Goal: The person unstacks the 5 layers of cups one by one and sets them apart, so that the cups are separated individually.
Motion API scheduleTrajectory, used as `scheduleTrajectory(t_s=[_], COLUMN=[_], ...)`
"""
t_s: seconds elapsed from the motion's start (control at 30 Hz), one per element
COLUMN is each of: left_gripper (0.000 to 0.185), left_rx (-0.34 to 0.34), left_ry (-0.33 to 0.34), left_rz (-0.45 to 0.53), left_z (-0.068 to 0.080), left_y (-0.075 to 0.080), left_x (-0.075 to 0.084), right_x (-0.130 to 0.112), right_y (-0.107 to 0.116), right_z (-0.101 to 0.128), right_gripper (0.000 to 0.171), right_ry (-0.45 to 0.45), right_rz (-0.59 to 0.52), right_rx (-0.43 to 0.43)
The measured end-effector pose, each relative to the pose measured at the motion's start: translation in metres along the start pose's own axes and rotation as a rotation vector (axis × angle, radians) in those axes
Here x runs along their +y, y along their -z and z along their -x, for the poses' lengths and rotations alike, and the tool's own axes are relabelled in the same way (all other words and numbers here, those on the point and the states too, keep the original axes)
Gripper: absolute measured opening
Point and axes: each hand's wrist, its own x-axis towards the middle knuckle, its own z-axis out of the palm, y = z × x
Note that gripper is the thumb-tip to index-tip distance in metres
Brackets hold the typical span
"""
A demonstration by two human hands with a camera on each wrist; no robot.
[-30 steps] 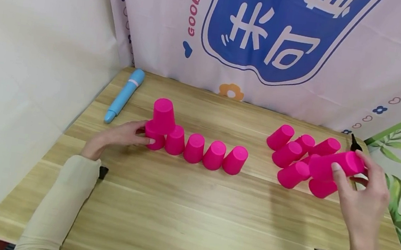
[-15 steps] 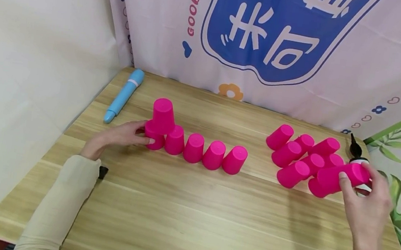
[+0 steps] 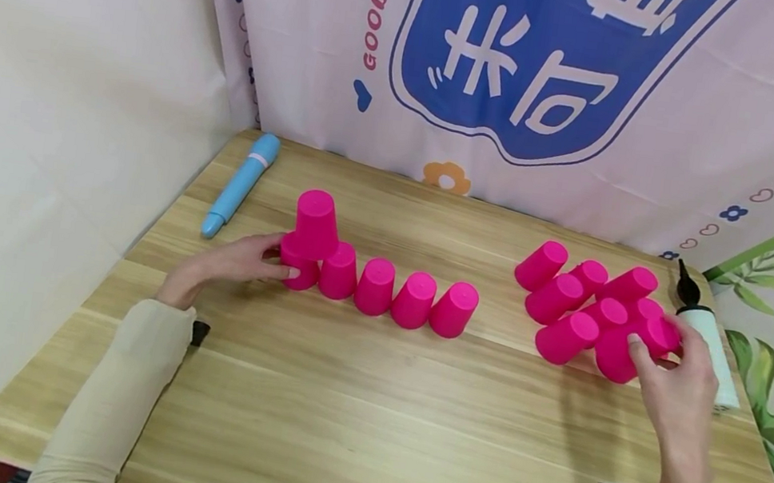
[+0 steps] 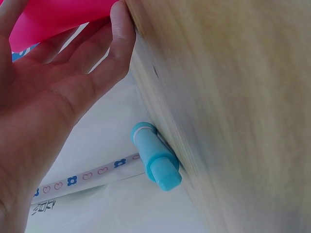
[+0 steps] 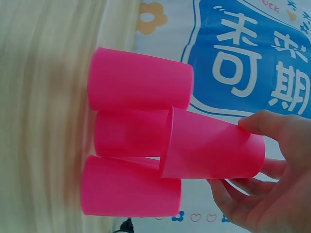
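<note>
Several pink cups stand upside down in a row on the wooden table. My left hand grips the leftmost cup of this row, thumb in front. One more cup sits upside down across the tops of the two leftmost cups. At the right, my right hand holds a pink cup near its narrow base, fingers on one side and thumb on the other. Its rim is right at the tops of cups in a cluster, including a front cup.
A light blue tube with a narrower end lies at the back left. By the right edge lies a pale mint cylinder with a black nozzle. A printed curtain hangs behind the table.
My right hand has lowered its cup onto the front right of the cluster, shifting right and then back left. The mint cylinder shows more now. My left hand and the row have stayed put.
</note>
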Motion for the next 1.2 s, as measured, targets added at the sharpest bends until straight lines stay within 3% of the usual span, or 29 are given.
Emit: scheduleTrajectory(t_s=[0.8,1.2], left_gripper=[0.067,0.072], left_rx=[-0.004,-0.007], left_ry=[-0.004,0.015], left_rz=[0.007,0.005], left_z=[-0.001,-0.003], left_y=[0.000,-0.001], left_x=[-0.001,-0.004], right_x=[0.020,0.022], right_y=[-0.019,-0.023], right_z=[-0.004,-0.002], right_gripper=[0.055,0.057], right_ry=[0.092,0.093], right_rz=[0.052,0.074], right_rx=[-0.043,-0.079])
